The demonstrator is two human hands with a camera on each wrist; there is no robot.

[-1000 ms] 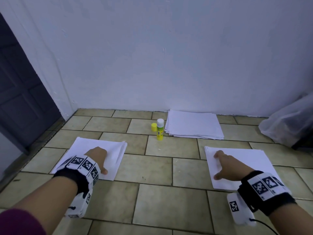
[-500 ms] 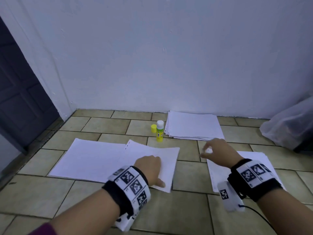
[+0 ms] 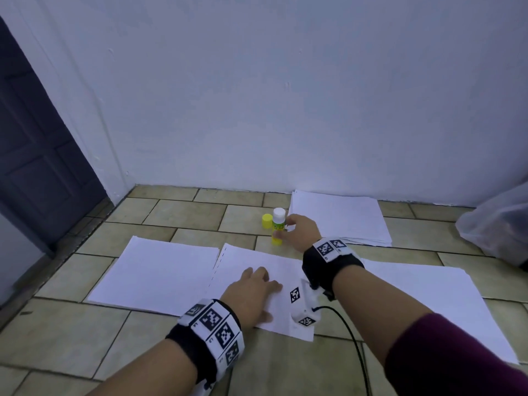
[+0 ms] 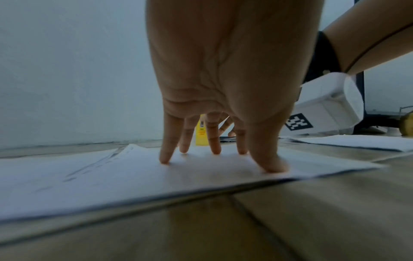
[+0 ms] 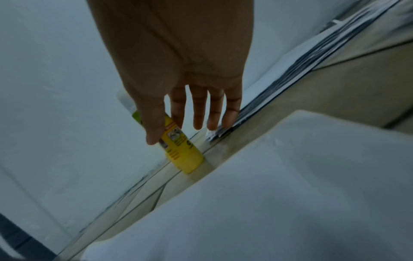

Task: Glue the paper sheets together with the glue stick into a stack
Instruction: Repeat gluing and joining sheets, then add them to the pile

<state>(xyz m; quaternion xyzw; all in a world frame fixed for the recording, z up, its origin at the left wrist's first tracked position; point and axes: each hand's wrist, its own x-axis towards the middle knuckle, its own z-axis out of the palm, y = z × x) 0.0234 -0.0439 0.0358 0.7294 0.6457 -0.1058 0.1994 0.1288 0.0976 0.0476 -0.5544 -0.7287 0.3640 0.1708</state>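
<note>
Glue stick (image 3: 278,225) half hidden behind right hand (image 3: 300,232)

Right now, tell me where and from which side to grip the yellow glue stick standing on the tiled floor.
Grip the yellow glue stick around its labelled middle barrel, coming from its right side, where the right hand already is. It stands upright with the white glue end exposed on top and its yellow cap off beside it, so a sideways pinch below the top probably avoids smearing glue.
</note>
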